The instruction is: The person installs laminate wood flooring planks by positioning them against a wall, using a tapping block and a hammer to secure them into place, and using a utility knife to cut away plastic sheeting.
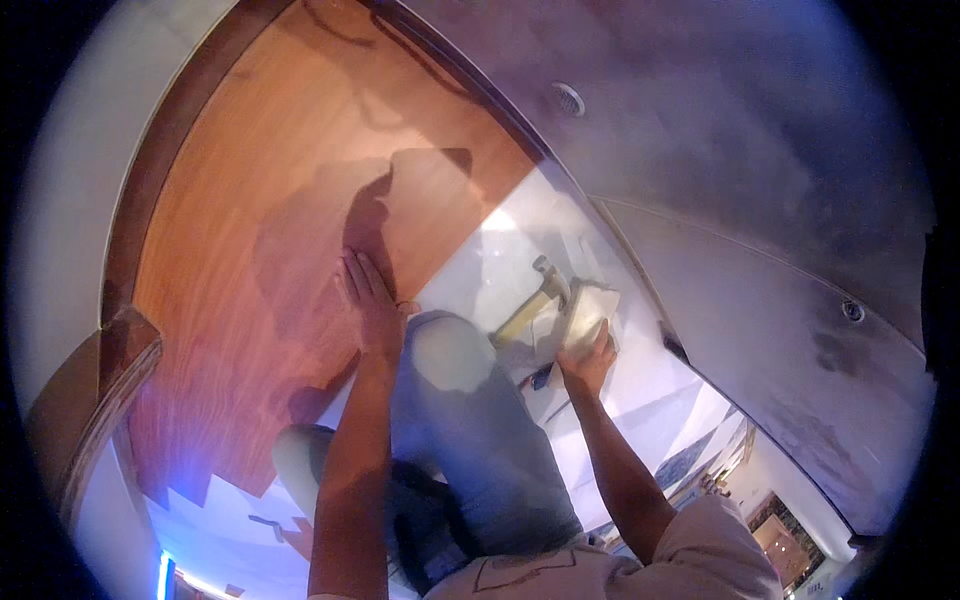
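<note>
- I see the left hand (372,305) near the middle of the frame, laid palm down on the orange wood-grain floor (220,260); its fingers point toward the top and lie flat, clamped on nothing.
- I have the right hand (590,360) right of centre, closed on the lower edge of a pale block (592,312), with the thumb toward the left and the fingers toward the right.
- The block sits tilted over the white floor covering (475,275); from my view I cannot tell whether it rests there or is lifted.
- Just left of the block I make out a metal tool head (543,265) and a yellowish strip (522,320); whether the two are joined I cannot tell.
- A small blue item (541,378) lies below them, near the right wrist.
- The wood-grain floor fills the upper left and centre of the frame, its stepped end (240,480) at lower left, where a bent grey bar (267,525) lies on the white covering.
- A bent knee in faded jeans (455,365) stands between the two hands.
- Along the left edge I see a curved brown wooden edge (85,410); a grey panel (720,130) with round fittings (568,99) covers the upper right.
</note>
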Action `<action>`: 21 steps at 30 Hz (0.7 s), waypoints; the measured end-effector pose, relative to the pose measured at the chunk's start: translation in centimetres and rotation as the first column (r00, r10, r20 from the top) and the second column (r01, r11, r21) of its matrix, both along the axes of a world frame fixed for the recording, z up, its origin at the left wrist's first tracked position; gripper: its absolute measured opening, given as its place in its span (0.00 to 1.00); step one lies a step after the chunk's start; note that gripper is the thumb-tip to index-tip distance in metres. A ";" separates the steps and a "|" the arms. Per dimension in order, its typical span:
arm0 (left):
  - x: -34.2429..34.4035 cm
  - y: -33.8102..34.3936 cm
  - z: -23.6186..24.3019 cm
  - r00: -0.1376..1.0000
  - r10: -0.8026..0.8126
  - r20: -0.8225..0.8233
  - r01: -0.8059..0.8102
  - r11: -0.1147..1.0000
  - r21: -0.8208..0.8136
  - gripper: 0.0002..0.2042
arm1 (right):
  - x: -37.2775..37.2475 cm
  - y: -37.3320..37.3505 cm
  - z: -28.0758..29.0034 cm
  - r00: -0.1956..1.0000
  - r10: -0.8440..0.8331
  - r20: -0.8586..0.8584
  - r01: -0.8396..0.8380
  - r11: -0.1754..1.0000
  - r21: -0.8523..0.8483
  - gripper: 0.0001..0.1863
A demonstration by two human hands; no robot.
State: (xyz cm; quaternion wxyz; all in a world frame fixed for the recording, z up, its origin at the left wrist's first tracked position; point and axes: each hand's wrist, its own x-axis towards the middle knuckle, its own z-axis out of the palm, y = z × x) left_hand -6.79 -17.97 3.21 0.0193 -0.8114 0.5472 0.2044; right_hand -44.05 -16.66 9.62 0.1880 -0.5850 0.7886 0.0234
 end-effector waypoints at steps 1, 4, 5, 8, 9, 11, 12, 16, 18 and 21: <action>-0.2 -0.6 0.2 1.000 -0.007 0.027 0.006 0.999 0.052 0.65 | -1.5 1.4 -0.3 1.000 -0.028 0.012 0.028 1.000 0.007 0.61; -0.5 -1.2 2.2 0.998 -0.020 0.053 0.011 0.985 0.171 0.65 | -4.4 6.2 -1.4 0.995 -0.098 -0.033 0.098 0.995 -0.020 0.59; -0.8 -1.7 2.0 0.999 0.002 0.036 -0.008 0.987 0.160 0.63 | -5.7 6.9 -2.0 0.987 -0.140 -0.073 0.139 0.990 -0.015 0.58; -0.5 -1.8 -1.4 0.998 0.006 0.057 -0.003 0.999 -0.053 0.65 | -8.5 8.5 -4.3 0.951 -0.280 -0.129 0.282 0.960 -0.003 0.57; -0.2 -0.9 -2.5 0.997 0.002 0.077 0.010 0.990 -0.144 0.67 | -8.9 9.1 -4.5 0.935 -0.326 -0.139 0.330 0.944 0.012 0.56; 0.4 -0.1 -2.9 0.995 -0.017 0.097 0.027 0.994 -0.104 0.67 | -7.1 9.7 -3.2 0.941 -0.202 -0.272 0.196 0.979 -0.051 0.45; 0.8 -0.3 -3.0 0.993 -0.016 0.113 0.028 0.995 -0.098 0.67 | -6.1 9.2 -2.5 0.946 -0.096 -0.310 0.079 0.995 -0.065 0.39; -0.6 -1.1 -2.2 0.998 -0.011 0.064 0.016 0.997 -0.079 0.69 | -2.4 9.8 -2.7 0.868 -0.492 -0.065 0.484 0.812 0.327 0.30; -0.8 -1.5 -0.9 0.999 0.007 0.039 -0.006 1.000 -0.020 0.68 | -0.7 9.6 -3.6 0.836 -0.547 -0.033 0.532 0.795 0.292 0.30; -1.2 -2.5 -0.3 1.000 0.022 -0.003 -0.022 0.997 0.079 0.68 | -3.4 10.7 -5.6 0.877 -0.479 -0.037 0.443 0.778 0.446 0.28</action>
